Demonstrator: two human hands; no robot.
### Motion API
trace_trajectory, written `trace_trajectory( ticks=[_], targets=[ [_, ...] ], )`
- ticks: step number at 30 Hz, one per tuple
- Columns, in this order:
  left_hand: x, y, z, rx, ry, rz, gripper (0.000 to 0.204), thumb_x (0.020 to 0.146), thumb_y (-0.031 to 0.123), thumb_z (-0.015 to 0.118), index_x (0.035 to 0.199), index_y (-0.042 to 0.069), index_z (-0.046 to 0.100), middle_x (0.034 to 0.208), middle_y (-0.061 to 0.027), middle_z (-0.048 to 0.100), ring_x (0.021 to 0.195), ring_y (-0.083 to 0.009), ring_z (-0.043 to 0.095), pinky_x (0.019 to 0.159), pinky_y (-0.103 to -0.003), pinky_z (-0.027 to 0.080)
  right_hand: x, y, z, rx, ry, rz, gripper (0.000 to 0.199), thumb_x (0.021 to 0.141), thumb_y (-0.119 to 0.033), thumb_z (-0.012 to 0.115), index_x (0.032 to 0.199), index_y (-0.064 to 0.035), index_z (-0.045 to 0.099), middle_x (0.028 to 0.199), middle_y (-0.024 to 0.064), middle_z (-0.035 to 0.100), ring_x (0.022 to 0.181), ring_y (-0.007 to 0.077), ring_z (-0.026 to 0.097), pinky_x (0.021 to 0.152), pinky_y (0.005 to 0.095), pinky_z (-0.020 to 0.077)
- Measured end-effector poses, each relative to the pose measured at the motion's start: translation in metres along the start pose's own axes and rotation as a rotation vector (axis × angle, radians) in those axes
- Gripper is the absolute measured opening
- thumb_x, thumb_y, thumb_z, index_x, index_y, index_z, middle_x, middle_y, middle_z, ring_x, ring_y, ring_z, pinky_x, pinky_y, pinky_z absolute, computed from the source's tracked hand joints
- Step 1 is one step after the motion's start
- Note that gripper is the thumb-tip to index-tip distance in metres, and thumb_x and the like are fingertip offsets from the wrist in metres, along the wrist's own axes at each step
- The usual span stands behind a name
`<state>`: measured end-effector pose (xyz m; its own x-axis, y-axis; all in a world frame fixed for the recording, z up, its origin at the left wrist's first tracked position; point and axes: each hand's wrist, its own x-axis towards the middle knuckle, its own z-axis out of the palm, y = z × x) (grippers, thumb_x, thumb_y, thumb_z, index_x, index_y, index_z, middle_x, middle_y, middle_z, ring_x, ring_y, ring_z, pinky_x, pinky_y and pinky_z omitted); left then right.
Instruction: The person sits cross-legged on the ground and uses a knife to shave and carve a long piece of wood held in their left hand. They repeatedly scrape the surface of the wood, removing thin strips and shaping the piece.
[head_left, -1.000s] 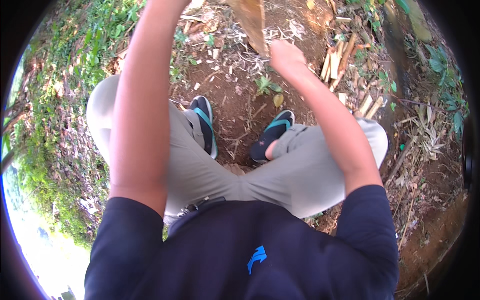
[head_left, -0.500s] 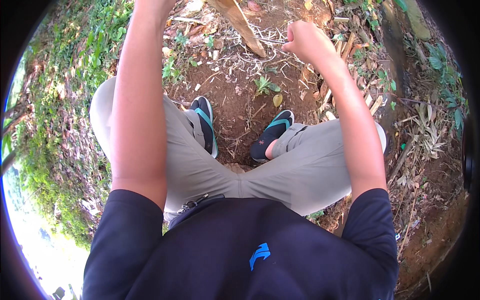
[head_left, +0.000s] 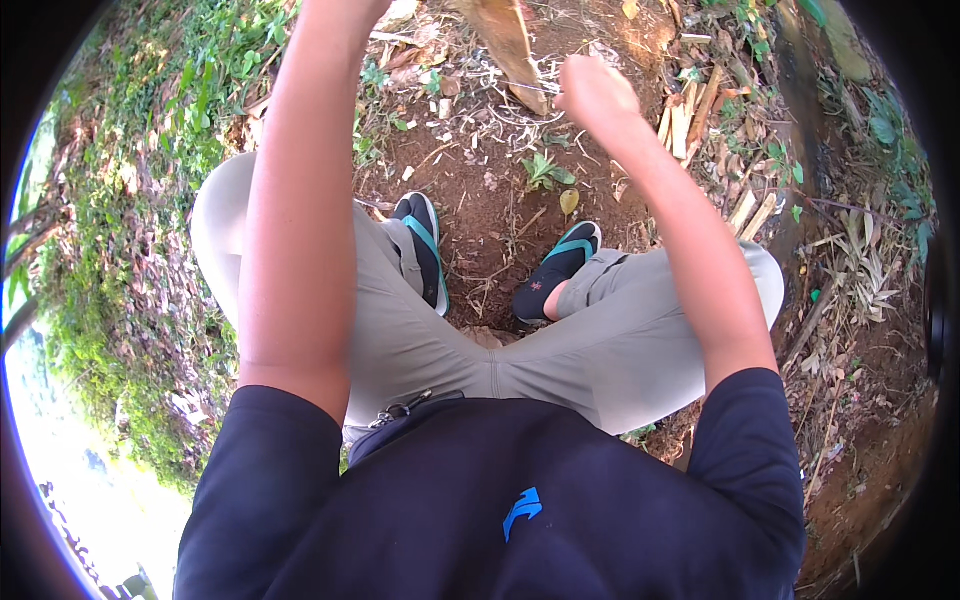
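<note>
My right hand (head_left: 597, 95) is closed in a fist at the upper middle. A thin pale line runs left from its fingers, past the tip of a brown piece of wood (head_left: 508, 45), but what the fist holds is too small to make out. That wood is flat and tapered, slants down from the top edge, and its lower end lies just left of the fist. My left forearm (head_left: 300, 200) reaches up to the top edge, where only the wrist and base of my left hand (head_left: 350, 8) show; its fingers are cut off.
Between my feet in black-and-teal footwear (head_left: 425, 250) is brown soil with a small green plant (head_left: 545, 172) and pale shavings. Split wood sticks (head_left: 690, 115) lie right of my fist. Green undergrowth (head_left: 190, 110) covers the left, and a dark log (head_left: 797, 100) the right.
My right fist has moved left, closer to the tip of the wood. My left forearm has shifted right. The whole view has also slid slightly.
</note>
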<state>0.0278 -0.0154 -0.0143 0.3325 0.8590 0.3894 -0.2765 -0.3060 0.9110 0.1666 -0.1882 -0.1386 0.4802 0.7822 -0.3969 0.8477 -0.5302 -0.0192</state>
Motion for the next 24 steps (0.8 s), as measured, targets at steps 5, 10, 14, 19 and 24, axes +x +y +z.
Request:
trace_trajectory(
  ticks=[5,10,14,19,24],
  targets=[
    [0.014,-0.025,-0.017,-0.039,0.041,0.102,0.081,0.093,0.073,0.030,0.129,0.002,0.047,0.103,-0.0056,0.053,0.095,-0.0154,0.049,0.087,-0.031,0.042,-0.016,0.010,-0.039,0.040,-0.122,-0.005,0.021,0.076,-0.017,0.078,0.087,-0.0015,0.068,0.086,0.0179,0.070,0.085,0.0291,0.069,0.078,0.0424,0.0546],
    [0.002,0.029,0.013,-0.414,0.369,-0.212,0.073,0.094,0.071,0.034,0.121,0.004,0.049,0.099,-0.0053,0.054,0.088,-0.0174,0.052,0.081,-0.032,0.044,-0.052,0.039,-0.050,0.199,-0.123,-0.004,0.027,0.084,-0.024,0.072,0.078,-0.0001,0.060,0.070,0.0136,0.065,0.068,0.0236,0.064,0.065,0.0387,0.0483],
    [0.030,-0.057,-0.050,-0.974,-0.020,-0.193,0.048,0.097,0.054,0.041,0.070,0.016,0.041,0.054,0.0000,0.039,0.042,-0.0154,0.039,0.040,-0.027,0.035,-0.094,0.038,-0.026,0.442,-0.079,0.154,0.031,0.094,-0.029,0.060,0.089,0.0016,0.061,0.074,0.0183,0.064,0.070,0.0260,0.063,0.066,0.0395,0.0476],
    [0.042,-0.041,-0.062,-0.696,-0.185,-0.210,0.077,0.090,0.069,0.003,0.060,0.011,0.044,0.050,-0.0059,0.043,0.043,-0.0171,0.040,0.042,-0.029,0.035,-0.108,0.000,-0.011,0.671,-0.063,0.195,0.037,0.099,-0.028,0.041,0.104,0.0030,0.060,0.101,0.0260,0.066,0.098,0.0417,0.064,0.090,0.0506,0.0466],
    [0.027,-0.030,-0.035,-0.669,-0.127,-0.191,0.071,0.094,0.063,0.009,0.059,0.011,0.042,0.050,-0.0060,0.041,0.043,-0.0172,0.038,0.041,-0.028,0.034,-0.091,-0.036,0.009,0.695,-0.082,0.218,0.032,0.096,-0.018,0.041,0.108,0.0092,0.054,0.098,0.0302,0.066,0.096,0.0429,0.065,0.087,0.0508,0.0483]
  ],
)
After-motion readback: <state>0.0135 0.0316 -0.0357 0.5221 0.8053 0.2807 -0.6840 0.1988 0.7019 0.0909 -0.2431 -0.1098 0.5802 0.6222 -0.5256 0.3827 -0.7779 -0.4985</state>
